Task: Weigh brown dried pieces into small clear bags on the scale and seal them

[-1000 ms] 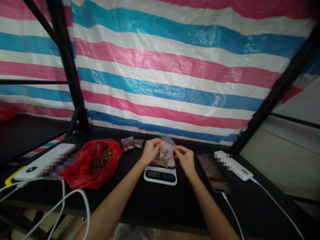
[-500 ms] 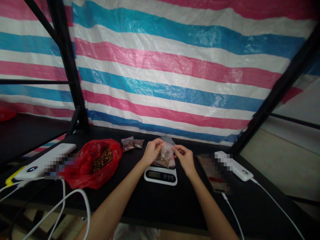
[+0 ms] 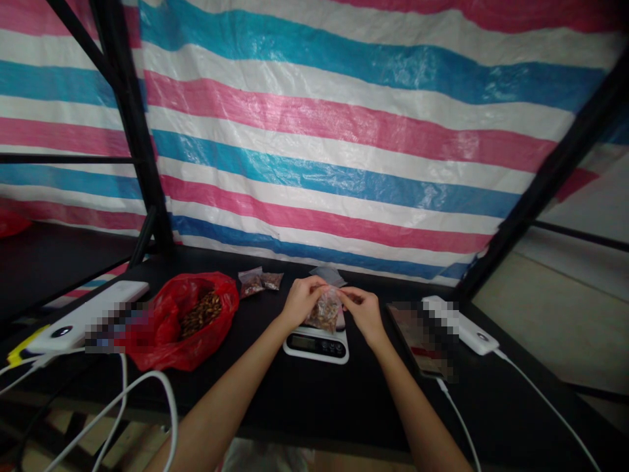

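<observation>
Both hands pinch the top edge of a small clear plastic bag (image 3: pixel 324 313) holding brownish pieces. My left hand (image 3: pixel 303 301) grips its upper left and my right hand (image 3: pixel 362 309) its upper right, fingers closed. Directly beneath the bag is a white digital kitchen scale (image 3: pixel 316 347) with a dark display; the bag hides much of its platform, and I cannot tell whether the two touch. Behind my hands lies a flat clear plastic bag (image 3: pixel 328 274). Left of them, a red plastic bag (image 3: pixel 170 308) stands open with small brown pieces (image 3: pixel 201 314) inside.
Two small filled bags (image 3: pixel 251 282) lie at the back of the black table (image 3: pixel 295 406). A phone (image 3: pixel 417 341) and a white power bank (image 3: pixel 464 328) sit on the right. Another white power bank (image 3: pixel 98 311) and looping white cables (image 3: pixel 170 400) are at the left.
My hands have drawn slightly closer together along the bag's top edge. The bag's upper part now looks lower and more bunched, and the flat bag behind shows more.
</observation>
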Demonstrator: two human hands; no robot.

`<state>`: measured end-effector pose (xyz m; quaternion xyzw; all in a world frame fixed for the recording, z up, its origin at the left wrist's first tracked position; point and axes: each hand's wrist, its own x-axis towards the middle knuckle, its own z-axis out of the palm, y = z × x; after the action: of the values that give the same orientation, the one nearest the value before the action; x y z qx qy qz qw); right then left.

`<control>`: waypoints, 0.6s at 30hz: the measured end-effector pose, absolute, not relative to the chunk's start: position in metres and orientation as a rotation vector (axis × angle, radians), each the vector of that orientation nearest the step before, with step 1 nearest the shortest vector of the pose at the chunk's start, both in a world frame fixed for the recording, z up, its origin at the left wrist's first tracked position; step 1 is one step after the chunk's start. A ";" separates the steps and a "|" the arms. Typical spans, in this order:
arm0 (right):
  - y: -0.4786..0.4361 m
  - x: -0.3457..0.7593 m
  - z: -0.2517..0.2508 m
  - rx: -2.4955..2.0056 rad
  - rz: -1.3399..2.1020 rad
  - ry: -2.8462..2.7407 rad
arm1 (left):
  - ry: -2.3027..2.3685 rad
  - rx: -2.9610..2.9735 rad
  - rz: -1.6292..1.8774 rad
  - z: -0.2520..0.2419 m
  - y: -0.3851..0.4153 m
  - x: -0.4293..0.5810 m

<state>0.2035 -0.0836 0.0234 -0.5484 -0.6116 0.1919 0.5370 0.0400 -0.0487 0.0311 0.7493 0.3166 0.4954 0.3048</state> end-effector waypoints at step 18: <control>-0.086 0.201 0.025 -1.215 0.497 -1.476 | 0.866 2.045 1.317 0.035 -0.055 0.040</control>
<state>0.2012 -0.0863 0.0248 -0.5135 -0.6238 0.2098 0.5505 0.0404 -0.0548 0.0347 0.7613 0.3223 0.4903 0.2760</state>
